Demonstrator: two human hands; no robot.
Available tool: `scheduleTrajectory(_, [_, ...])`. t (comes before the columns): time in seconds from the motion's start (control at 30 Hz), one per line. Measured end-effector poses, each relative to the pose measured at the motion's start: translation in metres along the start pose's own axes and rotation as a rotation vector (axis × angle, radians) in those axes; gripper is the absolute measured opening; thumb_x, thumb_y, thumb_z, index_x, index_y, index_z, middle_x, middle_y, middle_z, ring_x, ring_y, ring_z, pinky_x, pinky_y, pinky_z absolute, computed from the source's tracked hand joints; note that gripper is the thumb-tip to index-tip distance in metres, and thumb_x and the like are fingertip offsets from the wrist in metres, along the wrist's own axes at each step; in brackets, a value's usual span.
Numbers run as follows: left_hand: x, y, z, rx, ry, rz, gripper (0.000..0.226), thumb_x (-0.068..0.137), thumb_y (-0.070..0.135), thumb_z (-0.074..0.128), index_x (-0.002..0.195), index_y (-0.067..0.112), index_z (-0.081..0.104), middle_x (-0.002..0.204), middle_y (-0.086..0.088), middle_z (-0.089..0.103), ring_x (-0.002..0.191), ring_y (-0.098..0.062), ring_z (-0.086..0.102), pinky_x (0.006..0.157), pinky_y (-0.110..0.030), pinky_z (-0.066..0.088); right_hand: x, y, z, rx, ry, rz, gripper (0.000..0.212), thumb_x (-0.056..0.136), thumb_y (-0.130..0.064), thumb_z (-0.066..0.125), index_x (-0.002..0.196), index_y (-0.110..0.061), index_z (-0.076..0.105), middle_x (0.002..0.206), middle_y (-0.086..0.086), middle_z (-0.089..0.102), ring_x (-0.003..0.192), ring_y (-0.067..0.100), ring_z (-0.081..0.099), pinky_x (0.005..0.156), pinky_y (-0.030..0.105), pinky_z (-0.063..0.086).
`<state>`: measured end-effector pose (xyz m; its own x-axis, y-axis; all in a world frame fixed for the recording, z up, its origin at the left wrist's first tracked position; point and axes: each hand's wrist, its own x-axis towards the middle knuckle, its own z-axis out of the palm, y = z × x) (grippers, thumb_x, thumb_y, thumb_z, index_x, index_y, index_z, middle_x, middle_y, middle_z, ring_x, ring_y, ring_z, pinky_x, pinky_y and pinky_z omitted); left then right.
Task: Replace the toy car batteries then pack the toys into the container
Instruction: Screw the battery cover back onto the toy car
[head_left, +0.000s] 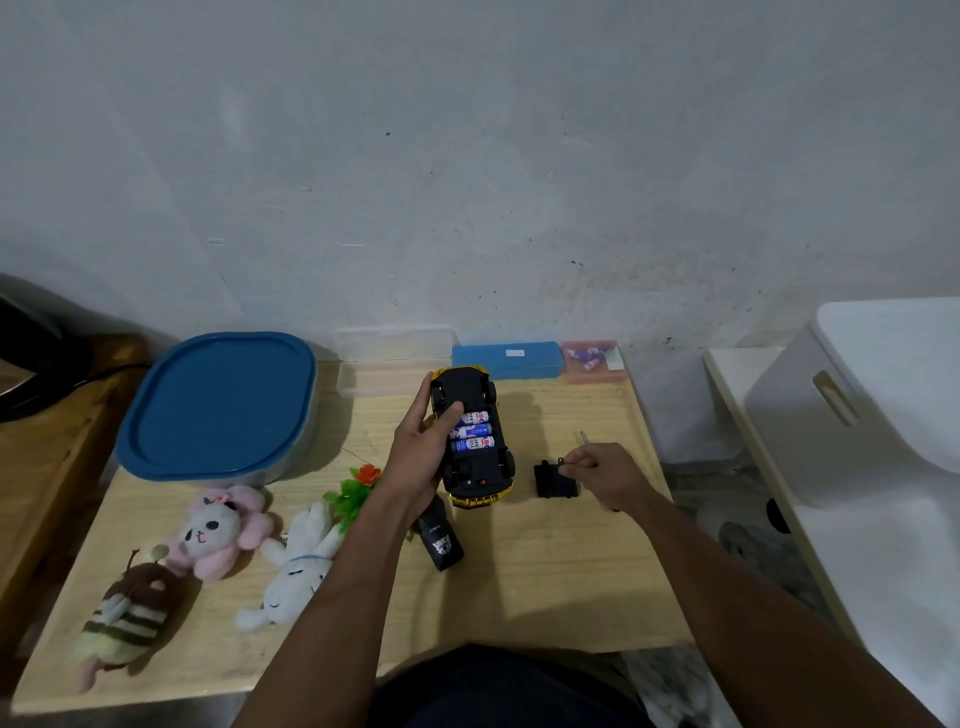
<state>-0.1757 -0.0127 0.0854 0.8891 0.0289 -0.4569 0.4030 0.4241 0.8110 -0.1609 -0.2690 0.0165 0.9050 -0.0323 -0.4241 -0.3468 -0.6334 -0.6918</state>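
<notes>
While L grip (420, 453) holds car (480, 470), R grip (602, 467) pinches screwdriver (583, 438) by cover (549, 484), plushies (218, 530) left.

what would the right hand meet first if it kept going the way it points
Probably the black battery cover, just left of the right hand at its fingertips; beyond that, the upturned toy car.

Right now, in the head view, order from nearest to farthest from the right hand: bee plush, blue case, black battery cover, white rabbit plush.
From the right hand, which pinches a thin metal tool:
1. black battery cover, just beside its fingers.
2. blue case, at the back edge.
3. white rabbit plush, front left.
4. bee plush, far left.
</notes>
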Motion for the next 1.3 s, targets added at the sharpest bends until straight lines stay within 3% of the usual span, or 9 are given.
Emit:
scheduleTrajectory(0.1, [0.001,0.001,-0.003,-0.003,0.004,-0.002,0.067,0.094,0.013,0.064,0.15,0.039,0.036,0.127,-0.009,0.066,0.101,-0.027,0.072,0.078,-0.044,0.061,-0.012,-0.021,-0.015,0.123,-0.021,-0.052,0.019,0.089,-0.024,0.068,0.105,-0.014,0.071,0.091,-0.007,0.069,0.085,0.006,0.062,0.067,0.016,0.043])
scheduleTrajectory(0.2, [0.002,0.001,-0.007,-0.018,-0.005,-0.016,0.065,0.094,0.014,0.064,0.149,0.038,0.038,0.124,-0.009,0.068,0.103,-0.028,0.071,0.081,-0.046,0.06,-0.019,-0.05,-0.032,0.238,-0.012,-0.058,0.024,0.089,-0.037,0.066,0.108,-0.023,0.068,0.099,-0.008,0.068,0.092,0.012,0.062,0.071,0.023,0.046])
scheduleTrajectory(0.37, [0.003,0.001,-0.012,-0.039,-0.024,-0.054,0.061,0.095,0.015,0.062,0.147,0.041,0.04,0.119,-0.01,0.071,0.106,-0.031,0.07,0.092,-0.056,0.054,-0.035,-0.104,-0.046,0.343,-0.051,-0.185,0.031,0.086,-0.04,0.069,0.111,-0.022,0.07,0.089,-0.007,0.066,0.085,0.012,0.057,0.075,0.027,0.045])
scheduleTrajectory(0.6, [0.0,0.003,-0.014,-0.037,-0.09,-0.039,0.046,0.1,0.023,0.053,0.141,0.042,0.048,0.128,-0.006,0.066,0.114,-0.027,0.066,0.094,-0.057,0.052,-0.048,-0.144,-0.011,0.306,-0.17,-0.24,0.019,0.083,-0.027,0.074,0.098,-0.015,0.073,0.072,-0.013,0.066,0.06,-0.002,0.052,0.055,0.007,0.042])
scheduleTrajectory(0.77, [0.002,0.003,-0.021,0.023,-0.119,-0.019,0.043,0.099,0.03,0.054,0.14,0.045,0.049,0.134,-0.008,0.062,0.12,-0.029,0.062,0.093,-0.057,0.053,-0.049,-0.148,-0.003,0.267,-0.201,-0.237,0.021,0.082,-0.028,0.075,0.099,-0.016,0.074,0.08,-0.008,0.069,0.062,-0.002,0.053,0.059,0.009,0.045])
scheduleTrajectory(0.93, [0.001,0.005,-0.019,0.04,-0.118,-0.021,0.046,0.095,0.034,0.059,0.138,0.049,0.049,0.137,-0.003,0.06,0.122,-0.026,0.06,0.095,-0.056,0.052,-0.048,-0.148,0.0,0.245,-0.214,-0.237,0.021,0.082,-0.027,0.076,0.098,-0.014,0.074,0.07,-0.014,0.066,0.054,-0.007,0.053,0.062,0.013,0.042])
scheduleTrajectory(1.13, [-0.003,0.008,-0.016,0.043,-0.121,-0.011,0.045,0.097,0.031,0.059,0.138,0.047,0.05,0.136,-0.002,0.061,0.123,-0.026,0.059,0.099,-0.053,0.051,-0.049,-0.146,0.0,0.172,-0.161,-0.289,0.021,0.08,-0.03,0.078,0.097,-0.018,0.075,0.093,-0.006,0.074,0.085,0.003,0.065,0.073,0.016,0.044])
scheduleTrajectory(1.3, [-0.007,0.008,-0.015,0.033,-0.122,-0.009,0.044,0.098,0.031,0.057,0.137,0.048,0.05,0.135,-0.003,0.061,0.12,-0.028,0.062,0.095,-0.055,0.053,-0.052,-0.14,0.007,0.055,-0.022,-0.377,0.011,0.079,-0.038,0.077,0.088,-0.034,0.073,0.085,-0.013,0.06,0.07,0.009,0.045,0.068,0.025,0.041])
